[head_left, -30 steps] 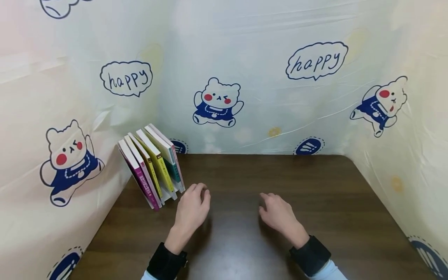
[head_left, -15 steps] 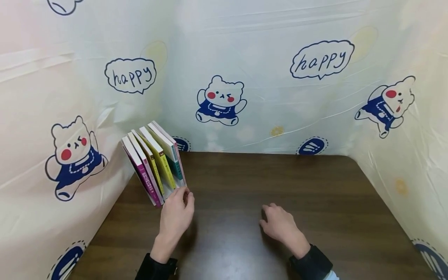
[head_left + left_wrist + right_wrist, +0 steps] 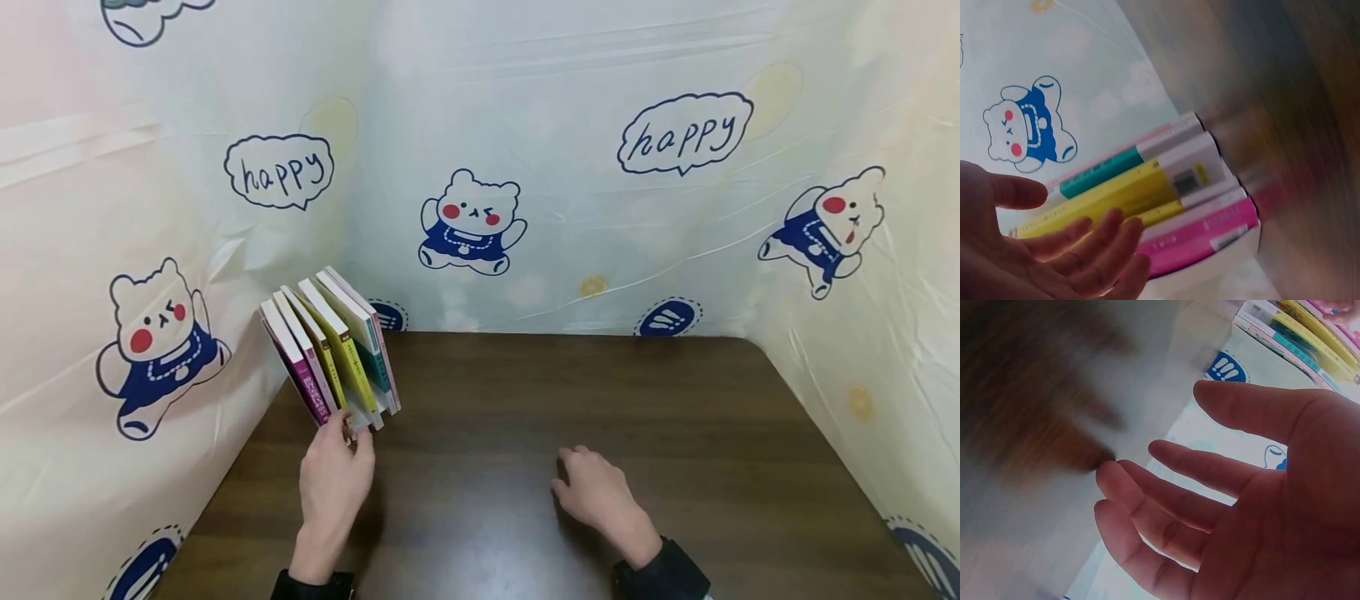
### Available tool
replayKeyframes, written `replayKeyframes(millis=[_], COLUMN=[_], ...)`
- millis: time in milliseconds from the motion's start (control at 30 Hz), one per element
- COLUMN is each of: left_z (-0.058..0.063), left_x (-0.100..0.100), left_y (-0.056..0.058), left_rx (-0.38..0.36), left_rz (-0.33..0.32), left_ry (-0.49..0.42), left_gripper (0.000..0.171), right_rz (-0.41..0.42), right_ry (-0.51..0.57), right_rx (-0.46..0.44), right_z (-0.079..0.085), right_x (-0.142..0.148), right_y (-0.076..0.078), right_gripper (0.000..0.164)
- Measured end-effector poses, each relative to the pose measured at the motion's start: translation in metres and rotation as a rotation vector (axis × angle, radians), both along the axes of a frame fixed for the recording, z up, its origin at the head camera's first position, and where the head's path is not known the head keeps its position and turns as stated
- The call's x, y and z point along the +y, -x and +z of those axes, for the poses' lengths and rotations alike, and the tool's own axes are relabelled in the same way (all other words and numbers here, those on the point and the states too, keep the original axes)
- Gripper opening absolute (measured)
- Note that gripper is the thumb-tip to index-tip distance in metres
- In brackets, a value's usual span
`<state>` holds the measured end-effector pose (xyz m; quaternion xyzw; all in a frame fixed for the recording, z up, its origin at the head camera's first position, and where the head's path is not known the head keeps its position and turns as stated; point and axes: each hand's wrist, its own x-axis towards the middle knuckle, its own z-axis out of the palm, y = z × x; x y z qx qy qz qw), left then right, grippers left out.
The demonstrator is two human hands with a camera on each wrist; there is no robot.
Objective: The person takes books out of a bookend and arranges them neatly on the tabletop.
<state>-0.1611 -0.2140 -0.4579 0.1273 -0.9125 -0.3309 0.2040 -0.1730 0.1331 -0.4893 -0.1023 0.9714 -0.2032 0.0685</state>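
Observation:
A row of several books leans at the left of the table in the head view. Among them are a magenta book, a thick yellow book and one with a teal spine. My left hand is at the lower front of the row, fingertips overlapping the bottom of the spines. In the left wrist view its thumb and fingers are spread apart before the yellow and magenta spines, holding nothing. My right hand hovers over the table's middle right, fingers loosely bent, nothing in it.
The brown wooden table runs back to a pale curtain printed with bears and "happy" bubbles. That curtain also borders the table on both sides, close behind the books.
My left hand has moved left and toward me along the row, from its right end to the magenta side. The right hand has drifted slightly toward me. The books stay in place.

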Motion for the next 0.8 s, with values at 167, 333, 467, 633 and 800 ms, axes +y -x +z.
replayKeyframes(millis=[167,333,467,633,800], left_z=[0.001,0.0,-0.003,-0.007,-0.009], left_x=[-0.011,-0.015,-0.017,-0.022,-0.028], left_y=[0.003,0.005,0.003,0.002,0.005], left_rx=[-0.035,-0.049,-0.074,-0.117,-0.123], left_rz=[0.039,0.054,0.074,0.068,0.067], left_ry=[-0.034,-0.091,-0.108,-0.095,-0.061], left_gripper=[0.052,0.054,0.056,0.058,0.06], right_rz=[-0.006,-0.009,-0.013,-0.027,-0.03], right_ry=[0.015,0.014,0.013,0.014,0.003], right_rx=[0.011,0.025,0.014,-0.006,-0.01], right_z=[0.003,0.007,0.008,0.006,0.005], right_x=[-0.001,-0.001,-0.002,-0.002,-0.002], right_y=[-0.001,-0.002,-0.003,-0.006,-0.007], right_gripper=[0.046,0.046,0.046,0.047,0.046])
